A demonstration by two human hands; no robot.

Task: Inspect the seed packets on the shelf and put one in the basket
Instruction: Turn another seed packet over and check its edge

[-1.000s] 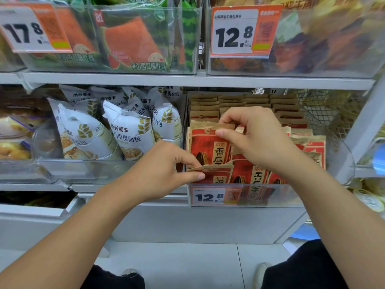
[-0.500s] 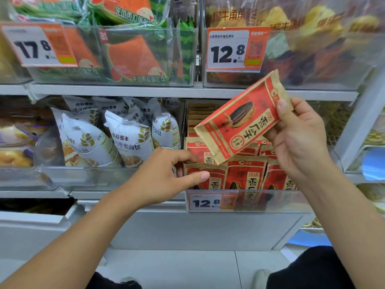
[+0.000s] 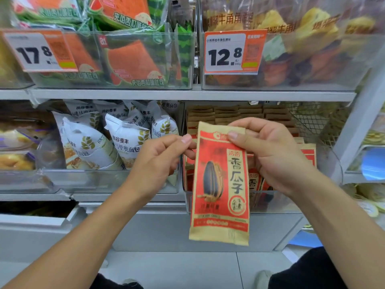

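A red and tan seed packet (image 3: 220, 184) with a black sunflower seed printed on it hangs upright in front of the shelf. My right hand (image 3: 275, 155) pinches its top right corner between thumb and fingers. My left hand (image 3: 160, 161) pinches its upper left edge. Behind the packet, several more seed packets (image 3: 237, 113) stand in rows in a clear bin (image 3: 270, 203) on the middle shelf. No basket is in view.
White bread bags (image 3: 125, 140) fill the clear bin to the left. The upper shelf (image 3: 187, 94) carries bins of watermelon toast (image 3: 129, 61) and croissant packs (image 3: 312, 28), with price tags 17.8 and 12.8 (image 3: 231, 53). White floor lies below, by my dark trousers.
My right hand lifted a packet out of the bin, then turned it from tilted to upright and lowered it. My left hand left the bin's front packets and took the packet's left edge.
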